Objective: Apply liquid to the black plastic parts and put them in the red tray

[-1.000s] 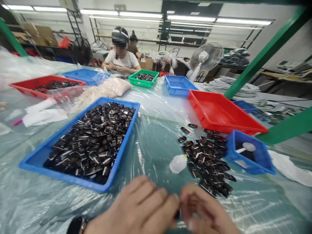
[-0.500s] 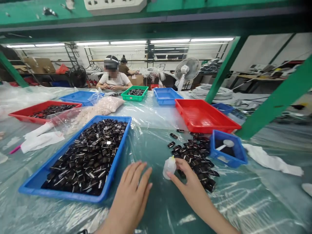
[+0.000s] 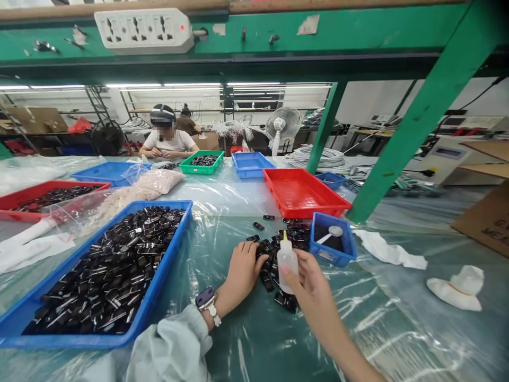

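My right hand (image 3: 308, 278) is closed around a small white squeeze bottle (image 3: 287, 265) with a yellowish tip. The bottle is upright in front of the pile of glossy black pieces (image 3: 268, 278). My left hand (image 3: 244, 268), with a watch at the wrist, is at the left edge of this pile. Its fingers are bent, with the thumb apart from them, and the fingertips are close to the black pieces. No held piece shows in it.
A large blue tray (image 3: 149, 302) full of black pieces stands at left. Beyond the pile are a red tray (image 3: 306, 193) and a small blue bin (image 3: 350, 249) with a white spoon (image 3: 331, 233). A green post (image 3: 417, 111) slants at right. A co-worker (image 3: 169, 139) sits opposite.
My left hand has moved right, from beside the large blue tray to the black pile. The bottle, still in my right hand, is now more upright. The view has turned right and up.
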`<state>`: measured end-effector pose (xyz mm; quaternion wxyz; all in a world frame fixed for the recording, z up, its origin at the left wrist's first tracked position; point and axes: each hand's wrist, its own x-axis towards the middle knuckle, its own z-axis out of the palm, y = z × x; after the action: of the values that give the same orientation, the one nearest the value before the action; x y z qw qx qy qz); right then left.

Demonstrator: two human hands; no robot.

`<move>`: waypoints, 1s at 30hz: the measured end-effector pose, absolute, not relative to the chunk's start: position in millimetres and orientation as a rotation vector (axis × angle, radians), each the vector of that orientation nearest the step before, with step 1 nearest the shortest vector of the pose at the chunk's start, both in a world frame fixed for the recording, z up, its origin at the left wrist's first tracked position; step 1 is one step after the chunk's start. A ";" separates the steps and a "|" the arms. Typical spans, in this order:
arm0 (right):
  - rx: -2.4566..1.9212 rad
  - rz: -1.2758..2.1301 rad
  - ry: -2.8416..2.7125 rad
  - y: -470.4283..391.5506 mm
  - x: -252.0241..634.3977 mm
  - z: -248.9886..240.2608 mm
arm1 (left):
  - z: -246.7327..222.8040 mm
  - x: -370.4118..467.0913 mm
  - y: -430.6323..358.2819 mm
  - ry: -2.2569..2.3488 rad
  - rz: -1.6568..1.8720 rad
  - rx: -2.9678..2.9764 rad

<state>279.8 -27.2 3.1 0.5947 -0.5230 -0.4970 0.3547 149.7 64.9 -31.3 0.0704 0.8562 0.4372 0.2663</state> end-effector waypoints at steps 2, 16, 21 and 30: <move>-1.217 0.847 -1.171 -28.9 278.4 4.3 | -35.2 155.0 72.4 1.375 0.792 2.487; -1.331 0.841 -1.248 -36.7 274.4 11.8 | -11.8 78.5 1.4 1.172 0.798 1.860; -1.353 0.873 -1.246 -45.2 261.9 10.9 | -15.0 43.2 -15.4 1.257 0.810 1.770; -1.454 0.960 -1.261 -55.5 253.6 1.6 | -21.4 45.1 -14.7 1.288 0.783 1.788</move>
<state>253.6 -55.5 1.6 0.4751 -0.5949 -0.5159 0.3928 45.1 -14.7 -21.4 0.3907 0.7039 0.5068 0.3083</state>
